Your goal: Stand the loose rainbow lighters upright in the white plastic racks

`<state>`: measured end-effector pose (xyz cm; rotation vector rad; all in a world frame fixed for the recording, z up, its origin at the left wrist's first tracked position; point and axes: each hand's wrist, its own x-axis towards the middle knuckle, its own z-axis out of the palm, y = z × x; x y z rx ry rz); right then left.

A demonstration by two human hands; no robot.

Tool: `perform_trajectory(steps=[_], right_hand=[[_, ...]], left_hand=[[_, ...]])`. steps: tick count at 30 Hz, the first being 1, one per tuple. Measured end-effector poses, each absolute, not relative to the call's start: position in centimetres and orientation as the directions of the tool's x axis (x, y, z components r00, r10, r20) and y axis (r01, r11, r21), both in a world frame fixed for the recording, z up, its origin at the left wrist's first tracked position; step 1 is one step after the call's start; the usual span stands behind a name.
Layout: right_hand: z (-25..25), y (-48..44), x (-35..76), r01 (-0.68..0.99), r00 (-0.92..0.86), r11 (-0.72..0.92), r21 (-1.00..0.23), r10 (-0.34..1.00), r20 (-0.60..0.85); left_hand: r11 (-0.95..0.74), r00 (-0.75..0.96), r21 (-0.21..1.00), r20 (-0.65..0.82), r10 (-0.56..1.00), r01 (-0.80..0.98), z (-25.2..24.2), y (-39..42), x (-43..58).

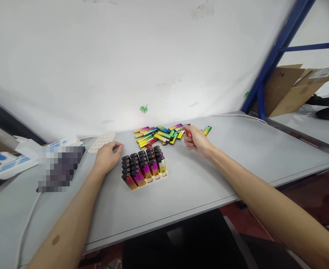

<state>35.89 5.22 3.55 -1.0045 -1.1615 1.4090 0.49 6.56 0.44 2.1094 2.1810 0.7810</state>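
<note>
My right hand (194,140) is closed around a red lighter (188,131), just right of a loose pile of lighters (160,135). Those in the pile lie flat, in shiny yellow, green, blue, red and purple. Resting on the table, my left hand (108,155) is loosely curled with a gap between thumb and fingers, and nothing shows in it. To its right, a white rack (153,180) carries rows of upright lighters (142,164) with black tops. Several slots along its near edge hold no lighter.
A white tray with holes (101,142) lies beyond my left hand. Farther left are a blurred dark object (63,168), a white cable (27,228) and blue-and-white boxes (18,164). A blue metal frame (265,74) and cardboard boxes (293,89) stand right; a wall (153,67) backs the table (198,190).
</note>
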Motion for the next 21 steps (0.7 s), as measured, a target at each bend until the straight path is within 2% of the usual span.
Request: perform_trajectory(steps=[8, 21], right_hand=[[3.53, 5.60, 35.80, -0.168, -0.053, -0.107, -0.980, 0.994, -0.099], [3.13, 5.48, 35.43, -0.077, -0.036, -0.007, -0.997, 0.999, -0.005]], left_hand=[[-0.033, -0.096, 0.362, 0.332, 0.938, 0.931, 0.71, 6.35, 0.73], [-0.004, -0.114, 0.369, 0.296, 0.948, 0.929, 0.85, 6.22, 0.94]])
